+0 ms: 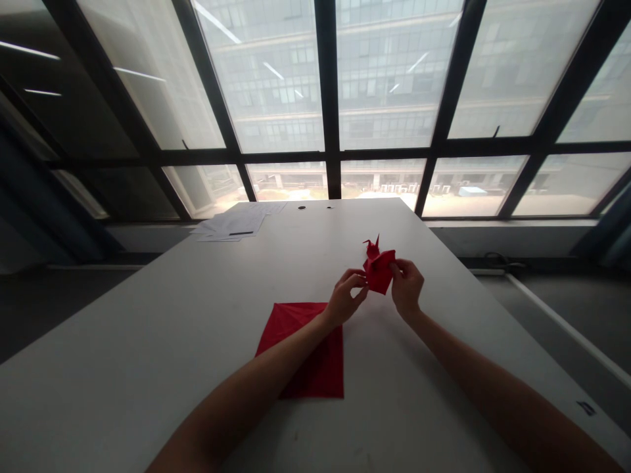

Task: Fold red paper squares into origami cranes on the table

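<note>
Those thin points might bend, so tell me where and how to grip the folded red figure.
Probably best: pinch the broad right side of the folded red figure from the right, as the right hand does. That part is wide; the thin points at the top look easily bent.

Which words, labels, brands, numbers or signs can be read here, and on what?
None can be read.
White papers: any print is too small.
Small dark label near the table's right edge: too blurred.
Red sheet and folded red paper: no lettering visible.
</note>
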Available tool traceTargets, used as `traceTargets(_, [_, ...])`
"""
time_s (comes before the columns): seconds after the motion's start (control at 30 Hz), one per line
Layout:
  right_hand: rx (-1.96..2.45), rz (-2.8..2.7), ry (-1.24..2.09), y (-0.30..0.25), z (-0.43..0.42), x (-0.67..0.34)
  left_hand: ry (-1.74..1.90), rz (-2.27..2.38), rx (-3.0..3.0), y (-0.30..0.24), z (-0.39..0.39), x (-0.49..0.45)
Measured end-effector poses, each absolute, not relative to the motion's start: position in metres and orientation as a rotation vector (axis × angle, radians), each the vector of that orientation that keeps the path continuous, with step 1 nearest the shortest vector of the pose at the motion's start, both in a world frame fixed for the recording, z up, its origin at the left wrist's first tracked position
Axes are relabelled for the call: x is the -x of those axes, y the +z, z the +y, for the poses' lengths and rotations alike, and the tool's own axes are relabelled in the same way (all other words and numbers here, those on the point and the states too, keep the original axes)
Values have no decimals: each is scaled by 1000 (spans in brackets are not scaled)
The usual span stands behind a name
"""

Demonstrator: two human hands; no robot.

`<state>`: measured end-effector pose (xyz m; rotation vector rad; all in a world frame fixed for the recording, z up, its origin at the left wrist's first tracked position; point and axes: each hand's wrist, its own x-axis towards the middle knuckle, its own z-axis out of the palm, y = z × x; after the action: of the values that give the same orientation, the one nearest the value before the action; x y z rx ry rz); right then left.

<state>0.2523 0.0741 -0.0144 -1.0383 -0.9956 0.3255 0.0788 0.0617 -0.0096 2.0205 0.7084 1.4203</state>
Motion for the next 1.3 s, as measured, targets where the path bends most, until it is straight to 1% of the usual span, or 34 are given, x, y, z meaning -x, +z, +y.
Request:
traceTargets(0.1, [951,-1171,258,-11,72,-259,1239,693,-1813,-13,65,-81])
traceTargets(0.2, [881,-1297,198,-10,69,-261,1160,723,-1353,-13,72,-79])
traceTargets(0.3, [825,-1377,209,-9,65,-259,1062,707,-964,-11,78,-75])
traceTargets(0.4, [765,-1473,232,-8,60,-255,985,730,-823,-10,80,-71])
traceTargets(0.47, [756,-1518,240,-7,57,-254,1004,730,-858,-11,80,-70])
traceTargets(0.77, [987,-1477,191,-14,65,-258,1347,729,-932,-18,91,-69])
traceTargets(0.97, [1039,-1467,221,-23,75,-260,1401,743,-958,-18,92,-69])
traceTargets(1.07, [1054,-1499,211,-23,77,-261,1428,787,-1086,-16,88,-70])
traceTargets(1.2, [1038,-1469,72,-17,69,-258,1501,910,-1414,-14,82,-73])
traceTargets(1.3, [1059,-1609,-112,-13,59,-248,1552,953,-1614,-13,78,-77])
